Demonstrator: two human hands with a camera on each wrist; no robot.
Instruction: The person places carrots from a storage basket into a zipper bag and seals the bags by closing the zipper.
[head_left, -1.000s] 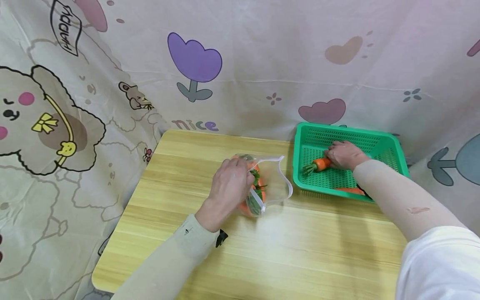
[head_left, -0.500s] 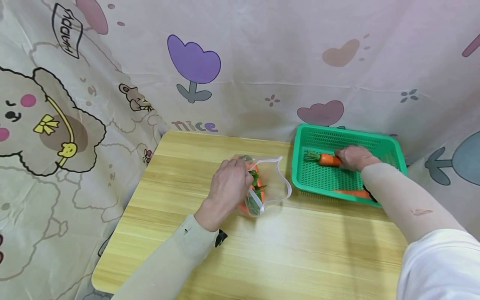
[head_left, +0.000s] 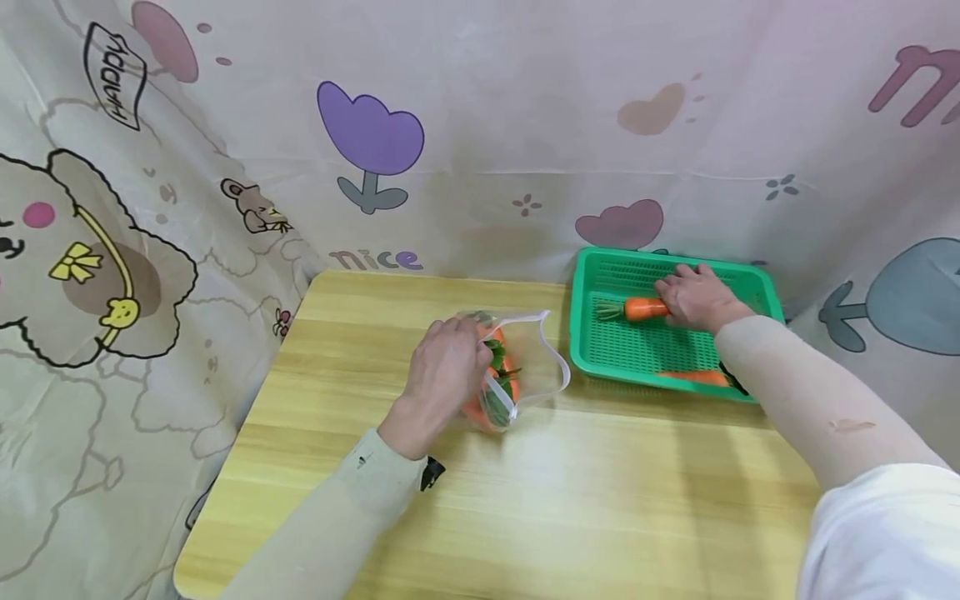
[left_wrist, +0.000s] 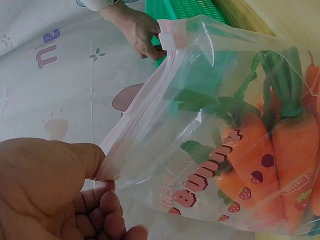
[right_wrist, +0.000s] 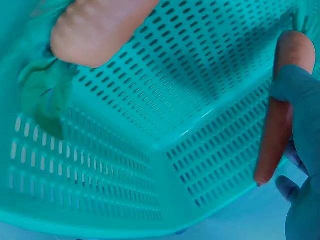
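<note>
1. Left hand (head_left: 444,367): over the middle of the wooden surface (head_left: 600,500); its grip is closed as a pinch on the mouth edge of the zip bag (head_left: 517,375), thumb and curled fingers (left_wrist: 107,215) clamping the pale seal strip in the left wrist view.
2. Zip bag: clear plastic, printed with red lettering and small strawberries; lies on the surface just left of the basket, mouth held open toward the basket.
3. Bagged carrots (left_wrist: 280,150): several orange pieces with green tops, inside the bag.
4. Right hand (head_left: 697,296): inside the basket near its far edge; grip closed around the thick end of a carrot (head_left: 643,309).
5. Carrot: orange, green top pointing left, lying across the far half of the basket.
6. Basket (head_left: 600,354): green perforated plastic, rectangular, at the far right corner of the surface.
7. Second carrot (head_left: 693,377): lies along the basket's near wall, apart from the hand.
8. Backdrop cloth (head_left: 225,167): printed with tulip, hearts and cartoon animals, hung behind and left of the surface.
</note>
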